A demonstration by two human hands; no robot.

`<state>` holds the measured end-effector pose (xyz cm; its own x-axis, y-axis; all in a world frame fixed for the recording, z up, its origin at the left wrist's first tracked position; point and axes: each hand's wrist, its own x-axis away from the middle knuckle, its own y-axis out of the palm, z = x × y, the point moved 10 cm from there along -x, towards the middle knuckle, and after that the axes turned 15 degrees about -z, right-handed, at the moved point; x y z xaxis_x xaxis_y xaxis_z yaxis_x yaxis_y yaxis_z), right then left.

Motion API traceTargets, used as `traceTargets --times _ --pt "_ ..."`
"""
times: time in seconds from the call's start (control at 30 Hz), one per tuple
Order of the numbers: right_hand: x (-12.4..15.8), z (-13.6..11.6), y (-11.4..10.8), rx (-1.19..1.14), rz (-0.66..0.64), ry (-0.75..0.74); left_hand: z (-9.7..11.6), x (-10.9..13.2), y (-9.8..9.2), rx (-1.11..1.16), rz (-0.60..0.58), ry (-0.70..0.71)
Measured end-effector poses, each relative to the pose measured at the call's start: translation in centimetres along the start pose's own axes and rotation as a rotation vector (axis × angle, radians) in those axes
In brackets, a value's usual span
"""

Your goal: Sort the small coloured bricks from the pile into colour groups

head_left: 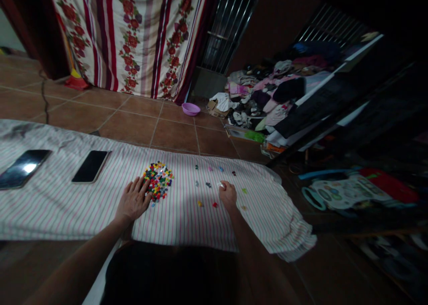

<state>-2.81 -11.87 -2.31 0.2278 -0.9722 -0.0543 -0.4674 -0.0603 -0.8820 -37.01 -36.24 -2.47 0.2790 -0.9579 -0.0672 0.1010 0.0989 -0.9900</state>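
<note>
My left hand [134,198] lies flat on the cloth with its fingers spread, the fingertips touching the left edge of a pile of small multicoloured plastic pieces [159,182]. My right hand [228,194] is pinched low over the cloth, a small white piece [221,185] at its fingertips. Around that hand lie small single-colour groups: red pieces [215,204], yellow pieces [200,203], dark grey pieces [208,185], light grey pieces [197,183], pink pieces [210,168], blue pieces [221,168], dark red pieces [233,173], lime green pieces [244,190] and tan pieces [244,208].
A striped cloth [180,224] covers the work surface. Two phones, a black phone [90,166] and a larger dark device [24,169], lie to the left. Beyond are a tiled floor [133,126], a purple basin [191,109] and heaped clothes [264,91].
</note>
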Motion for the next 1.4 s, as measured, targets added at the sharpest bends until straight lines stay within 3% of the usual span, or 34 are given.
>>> traceTargets --times 0.27,0.5,0.73,1.1,1.4 --pt "-0.4 0.4 0.6 0.024 -0.011 -0.014 0.1 0.1 0.2 -0.025 -0.014 0.011" --pt "-0.2 -0.6 -0.7 -0.062 0.133 -0.106 0.1 0.0 0.2 -0.033 -0.030 0.000" --pt "-0.1 -6.3 0.0 -0.142 0.153 -0.273 0.0 0.0 0.1 0.018 -0.015 -0.005" --pt "2.0 -16.7 7.6 -0.173 -0.221 -0.371 0.0 0.0 -0.1 0.056 -0.036 -0.012" --pt "2.3 -20.6 11.0 -0.117 -0.332 -0.386 0.3 0.0 -0.2 0.023 -0.041 -0.008"
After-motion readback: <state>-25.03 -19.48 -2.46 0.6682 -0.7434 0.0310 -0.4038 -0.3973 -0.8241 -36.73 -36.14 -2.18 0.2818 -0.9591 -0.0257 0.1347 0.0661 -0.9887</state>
